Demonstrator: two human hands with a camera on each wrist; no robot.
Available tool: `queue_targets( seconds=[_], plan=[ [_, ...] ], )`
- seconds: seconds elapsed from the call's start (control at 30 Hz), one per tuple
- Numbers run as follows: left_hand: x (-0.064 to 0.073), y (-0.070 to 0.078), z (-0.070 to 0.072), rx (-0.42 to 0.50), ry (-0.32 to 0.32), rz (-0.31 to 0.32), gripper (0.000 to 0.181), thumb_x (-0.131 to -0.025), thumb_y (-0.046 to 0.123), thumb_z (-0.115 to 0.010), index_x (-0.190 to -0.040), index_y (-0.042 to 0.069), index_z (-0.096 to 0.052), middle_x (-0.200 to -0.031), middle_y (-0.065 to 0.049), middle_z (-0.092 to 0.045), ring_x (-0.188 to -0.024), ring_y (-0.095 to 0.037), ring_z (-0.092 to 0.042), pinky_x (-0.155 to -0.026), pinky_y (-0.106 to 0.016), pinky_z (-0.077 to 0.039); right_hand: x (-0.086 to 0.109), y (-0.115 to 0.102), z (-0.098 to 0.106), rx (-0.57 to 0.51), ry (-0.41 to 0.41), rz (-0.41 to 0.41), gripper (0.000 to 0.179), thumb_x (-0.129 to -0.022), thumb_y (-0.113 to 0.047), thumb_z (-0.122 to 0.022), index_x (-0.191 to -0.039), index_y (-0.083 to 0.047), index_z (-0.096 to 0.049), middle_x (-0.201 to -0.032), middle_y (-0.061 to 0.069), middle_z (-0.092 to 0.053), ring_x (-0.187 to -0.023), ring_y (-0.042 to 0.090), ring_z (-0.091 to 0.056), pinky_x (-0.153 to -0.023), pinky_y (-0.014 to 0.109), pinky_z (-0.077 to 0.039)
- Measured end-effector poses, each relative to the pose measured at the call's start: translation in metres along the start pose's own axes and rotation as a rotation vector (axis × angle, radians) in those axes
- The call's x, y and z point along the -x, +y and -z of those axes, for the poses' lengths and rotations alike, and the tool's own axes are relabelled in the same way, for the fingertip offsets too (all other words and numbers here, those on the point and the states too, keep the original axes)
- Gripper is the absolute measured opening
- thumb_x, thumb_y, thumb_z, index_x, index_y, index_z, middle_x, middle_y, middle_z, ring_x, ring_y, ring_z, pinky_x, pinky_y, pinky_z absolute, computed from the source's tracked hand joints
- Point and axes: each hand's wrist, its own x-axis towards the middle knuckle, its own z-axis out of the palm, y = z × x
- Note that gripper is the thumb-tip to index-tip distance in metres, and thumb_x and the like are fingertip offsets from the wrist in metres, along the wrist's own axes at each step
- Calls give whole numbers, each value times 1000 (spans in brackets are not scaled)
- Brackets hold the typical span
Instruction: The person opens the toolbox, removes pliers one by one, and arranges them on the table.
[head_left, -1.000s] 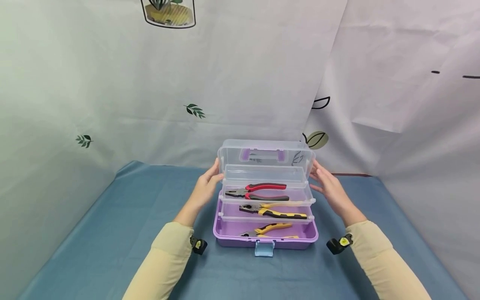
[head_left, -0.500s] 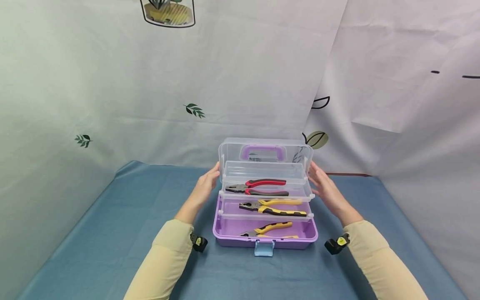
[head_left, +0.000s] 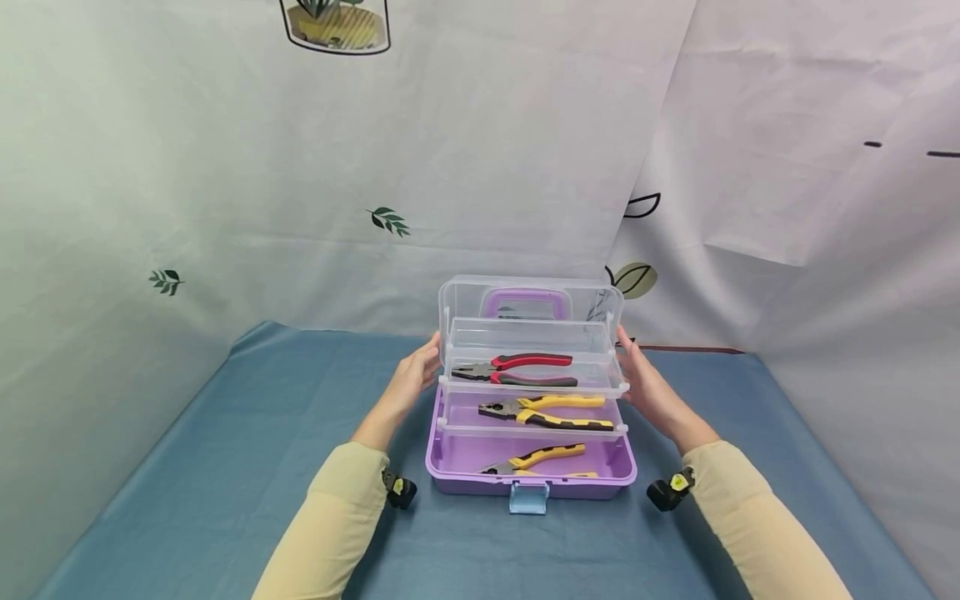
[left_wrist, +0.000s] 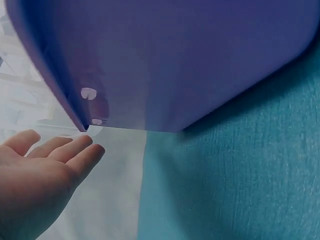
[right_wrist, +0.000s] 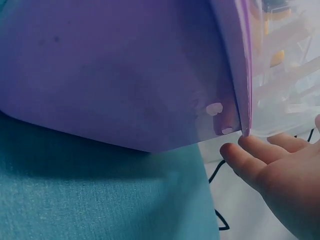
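Observation:
A purple toolbox (head_left: 480, 485) stands with its clear lid (head_left: 465, 300) tipped back and its clear trays raised in steps. Red-and-black pliers (head_left: 534, 360) lie in the upper tray, yellow-and-black pliers (head_left: 566, 423) in the lower one, and similar yellow-handled pliers (head_left: 553, 452) in the base. My left hand (head_left: 407, 382) is at the lid's left edge, fingers extended; the left wrist view shows its fingertips right by the box's rear corner. On the opposite side, my right hand (head_left: 651, 396) has its fingers stretched along the lid's right edge.
A light blue latch (head_left: 528, 498) hangs down at the box's front. Blue cloth (head_left: 300, 433) covers the table, and a pale printed curtain (head_left: 495, 167) hangs close behind the lid. Each wrist carries a small black camera.
The lid has swung farther back, so its purple handle shows more fully. The trays have risen slightly with it. My right hand has shifted a little to the left, following the lid.

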Motion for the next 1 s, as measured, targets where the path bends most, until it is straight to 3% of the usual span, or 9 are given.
queue_targets(
  seconds=[0.37,0.8,1.0],
  plan=[
    [-1,0,0,81,-12,43,56,-100,31,-24,-153,13,-15,-158,-13,-15,-142,-35,-25,-117,-50,-22,-2,-3,4,-9,-15,-10,61,-98,-56,-3,-149,-30,19,-157,26,2,-140,52,-10,-107,70,-21],
    [-6,-2,1,132,-49,64,58,-100,34,-21,-153,13,-11,-159,-14,-9,-143,-38,-20,-117,-52,-19,-6,-3,8,-1,-27,-12,67,-96,-59,-2,-150,-26,18,-156,26,3,-138,54,-15,-107,69,-22],
    [-9,-1,1,179,-38,89,59,-100,33,-22,-153,11,-10,-160,-13,-8,-143,-37,-19,-118,-50,-20,-10,-3,11,25,-25,-14,68,-95,-60,-2,-150,-25,17,-157,24,4,-137,55,-14,-106,70,-22]
  ],
)
